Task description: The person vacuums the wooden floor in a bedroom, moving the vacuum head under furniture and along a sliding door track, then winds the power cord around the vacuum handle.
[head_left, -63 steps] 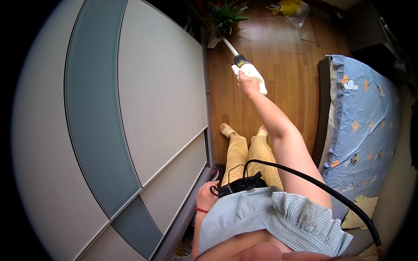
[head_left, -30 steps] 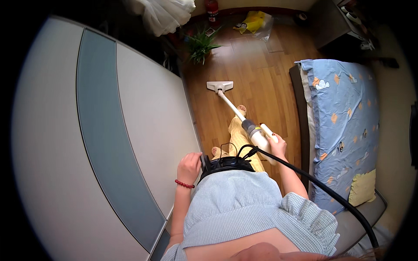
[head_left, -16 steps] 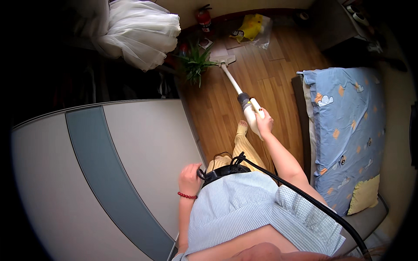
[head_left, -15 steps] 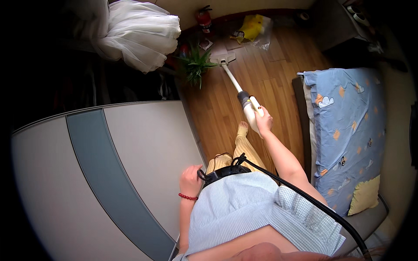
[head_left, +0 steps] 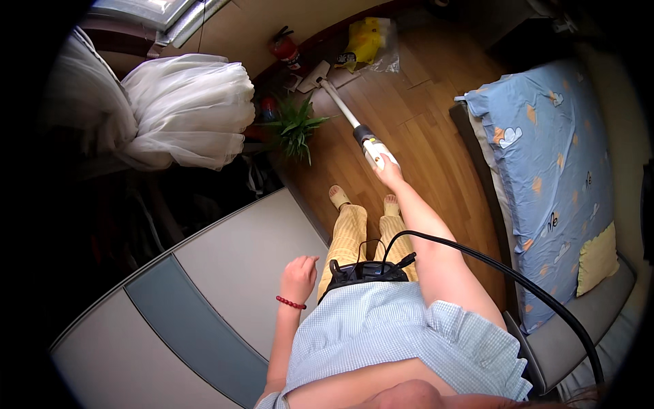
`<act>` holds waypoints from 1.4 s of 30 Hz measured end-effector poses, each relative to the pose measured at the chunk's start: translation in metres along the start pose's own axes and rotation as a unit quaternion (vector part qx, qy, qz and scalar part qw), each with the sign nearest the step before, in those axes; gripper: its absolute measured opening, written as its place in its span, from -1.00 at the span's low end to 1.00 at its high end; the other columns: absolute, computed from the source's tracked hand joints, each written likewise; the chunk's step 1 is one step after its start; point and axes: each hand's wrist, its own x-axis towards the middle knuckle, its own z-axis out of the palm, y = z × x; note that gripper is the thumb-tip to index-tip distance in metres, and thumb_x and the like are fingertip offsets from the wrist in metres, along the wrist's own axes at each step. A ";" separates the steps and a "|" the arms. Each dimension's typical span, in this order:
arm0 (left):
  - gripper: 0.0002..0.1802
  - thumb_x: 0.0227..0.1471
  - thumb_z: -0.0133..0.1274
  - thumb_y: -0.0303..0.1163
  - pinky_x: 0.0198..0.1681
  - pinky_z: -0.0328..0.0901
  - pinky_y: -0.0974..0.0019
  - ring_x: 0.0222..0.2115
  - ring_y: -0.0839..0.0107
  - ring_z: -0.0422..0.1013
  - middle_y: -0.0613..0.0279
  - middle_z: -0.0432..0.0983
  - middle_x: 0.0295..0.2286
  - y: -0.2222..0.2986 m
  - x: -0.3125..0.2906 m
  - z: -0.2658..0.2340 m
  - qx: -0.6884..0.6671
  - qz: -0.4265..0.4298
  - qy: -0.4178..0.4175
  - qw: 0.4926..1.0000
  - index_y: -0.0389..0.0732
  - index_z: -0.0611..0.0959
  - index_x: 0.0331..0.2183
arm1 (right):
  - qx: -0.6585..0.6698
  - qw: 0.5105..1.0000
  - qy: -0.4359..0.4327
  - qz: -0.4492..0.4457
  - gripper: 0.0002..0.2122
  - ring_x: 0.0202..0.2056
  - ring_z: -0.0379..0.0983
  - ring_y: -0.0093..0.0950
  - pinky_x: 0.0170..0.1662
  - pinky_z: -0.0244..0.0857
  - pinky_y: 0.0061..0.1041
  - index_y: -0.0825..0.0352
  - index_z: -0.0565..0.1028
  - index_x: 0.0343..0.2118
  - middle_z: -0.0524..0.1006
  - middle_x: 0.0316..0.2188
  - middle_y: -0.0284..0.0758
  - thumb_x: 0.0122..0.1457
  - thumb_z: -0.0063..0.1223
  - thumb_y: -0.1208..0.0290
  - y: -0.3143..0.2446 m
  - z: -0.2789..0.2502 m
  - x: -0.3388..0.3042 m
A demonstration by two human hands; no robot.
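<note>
A white and grey stick vacuum cleaner [head_left: 345,108] slants away from me across the wood floor. My right hand [head_left: 390,173] is wrapped round its handle, arm stretched forward. At the far end the flat floor head [head_left: 314,76] lies near the wall, between a fire extinguisher and a yellow plastic bag. My left hand [head_left: 299,278], with a red bead bracelet on the wrist, hangs beside my waist. Its fingers are loosely curled with nothing visible in them. A black waist pack [head_left: 364,271] with a thick black cable sits at my middle.
A green potted plant [head_left: 294,129] stands left of the vacuum tube. Behind it are the red fire extinguisher [head_left: 285,48] and the yellow bag [head_left: 368,42]. White curtains [head_left: 187,105] hang at left above a sliding-door wardrobe [head_left: 238,252]. A bed with blue bedding [head_left: 538,157] lines the right.
The floor head has swung left and turned, from beside the plant to near the fire extinguisher. My feet have shifted, both now showing. My view has turned slightly; my right hand still grips the vacuum cleaner.
</note>
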 end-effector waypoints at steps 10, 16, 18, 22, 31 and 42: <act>-0.85 -0.26 -0.02 -0.54 -0.43 0.23 0.39 -0.50 0.38 0.32 0.29 0.36 -0.58 -0.025 0.111 -0.048 0.022 0.198 0.000 0.980 -0.19 0.49 -0.47 | -0.014 0.977 0.011 0.210 -0.59 -0.29 0.37 -0.16 -0.24 0.26 -0.33 0.41 0.44 -0.37 0.42 -0.35 0.01 -0.24 -0.02 0.16 0.064 -0.009 -0.185; -0.85 -0.25 -0.01 -0.49 -0.37 0.24 0.38 -0.47 0.38 0.32 0.28 0.36 -0.56 -0.036 0.136 -0.052 0.016 0.253 -0.023 0.967 -0.18 0.48 -0.47 | 0.018 0.939 0.199 0.281 -0.60 -0.59 0.41 -0.25 -0.49 0.24 -0.35 0.43 0.48 -0.62 0.45 -0.67 -0.09 -0.26 0.14 0.07 0.089 0.010 -0.324; -0.84 -0.26 -0.02 -0.54 -0.38 0.25 0.37 -0.48 0.35 0.33 0.26 0.37 -0.56 -0.039 0.144 -0.056 0.009 0.266 -0.028 0.964 -0.20 0.48 -0.46 | 0.033 0.914 0.182 0.362 -0.60 -0.67 0.39 -0.32 -0.54 0.22 -0.37 0.45 0.47 -0.67 0.43 -0.74 -0.14 -0.26 0.15 0.09 0.077 0.014 -0.350; -0.82 -0.26 0.01 -0.47 -0.36 0.22 0.39 -0.45 0.36 0.31 0.27 0.35 -0.54 -0.041 0.160 -0.054 0.034 0.284 -0.051 0.957 -0.18 0.48 -0.44 | 0.071 0.879 0.238 0.406 -0.57 -0.63 0.40 -0.26 -0.52 0.23 -0.33 0.45 0.47 -0.68 0.43 -0.72 -0.10 -0.29 0.16 0.05 0.083 0.045 -0.363; -0.78 -0.28 -0.01 -0.50 -0.34 0.22 0.38 -0.43 0.37 0.31 0.28 0.36 -0.52 0.005 0.193 -0.056 0.079 0.302 -0.085 0.946 -0.18 0.48 -0.41 | 0.094 0.895 0.306 0.310 -0.60 -0.54 0.41 -0.17 -0.44 0.24 -0.29 0.42 0.47 -0.59 0.44 -0.64 -0.07 -0.22 0.11 0.07 0.108 0.006 -0.207; -0.80 -0.24 -0.04 -0.53 -0.34 0.23 0.36 -0.42 0.35 0.33 0.26 0.38 -0.51 0.068 0.209 -0.060 0.124 0.256 -0.074 0.956 -0.19 0.48 -0.41 | 0.080 0.960 0.167 0.211 -0.58 -0.36 0.40 -0.17 -0.30 0.27 -0.33 0.41 0.42 -0.37 0.46 -0.43 -0.04 -0.19 0.08 0.13 0.108 -0.100 -0.016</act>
